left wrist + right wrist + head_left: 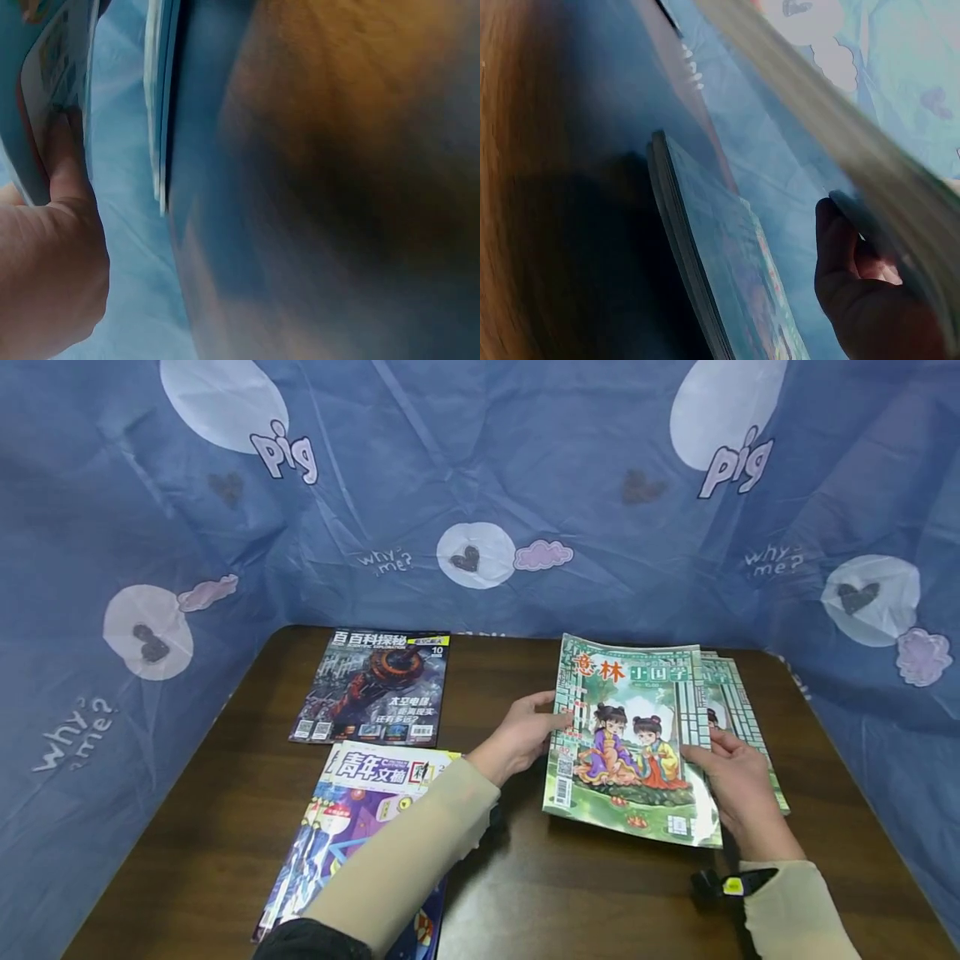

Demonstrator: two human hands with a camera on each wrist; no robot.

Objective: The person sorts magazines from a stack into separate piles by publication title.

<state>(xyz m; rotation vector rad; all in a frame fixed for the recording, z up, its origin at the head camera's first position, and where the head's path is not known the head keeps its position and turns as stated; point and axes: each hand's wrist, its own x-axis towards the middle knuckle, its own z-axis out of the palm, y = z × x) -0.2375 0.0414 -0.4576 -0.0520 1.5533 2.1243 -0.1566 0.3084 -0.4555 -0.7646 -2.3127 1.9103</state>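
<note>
A magazine (630,752) with a green cover and two cartoon figures is held up over the right half of the table. My left hand (525,735) grips its left edge, thumb on the cover. On the opposite edge, my right hand (742,777) pinches it between thumb and fingers. Behind the held magazine and to its right lies a stack of matching green magazines (746,718), partly covered from sight. The right wrist view shows the held magazine's thick page edge (840,135) raised above the stack (727,247). In the left wrist view, fingers of the left hand (52,277) press against the magazine.
A dark magazine (375,689) lies at the table's back left. Nearer, purple magazines (352,827) lie partly under the left forearm. The brown table (517,902) meets a blue printed cloth (420,468) behind and at both sides. A black strap device (731,885) is at the right wrist.
</note>
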